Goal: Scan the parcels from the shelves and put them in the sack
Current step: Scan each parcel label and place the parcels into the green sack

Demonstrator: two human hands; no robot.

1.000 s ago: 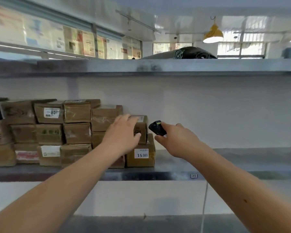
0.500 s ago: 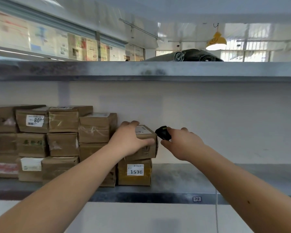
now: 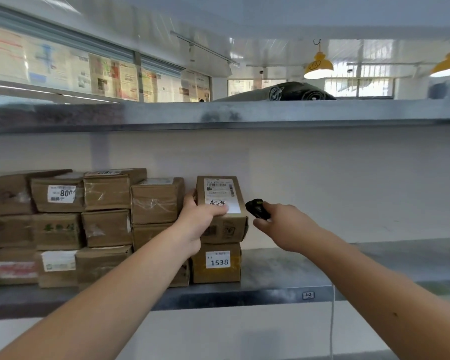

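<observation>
Steel shelf [image 3: 283, 278] against a white wall, bare metal stretching right of the stacked cartons [image 3: 83, 224], left hand [image 3: 196, 224] gripping the tilted labelled parcel [image 3: 220, 203] above box 1538 [image 3: 216, 263], right hand [image 3: 283, 227] pinching a black scanner [image 3: 255, 208] just beside it

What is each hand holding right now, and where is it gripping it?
The left hand grips a tilted cardboard parcel at its near left corner, thumb on the label. The right hand holds a small black scanner by its rear end.

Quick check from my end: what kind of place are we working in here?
Most likely a parcel pickup or sorting depot: taped cardboard parcels with numbered labels are stacked on a metal shelf, and the right hand holds a small black scanner.
</observation>
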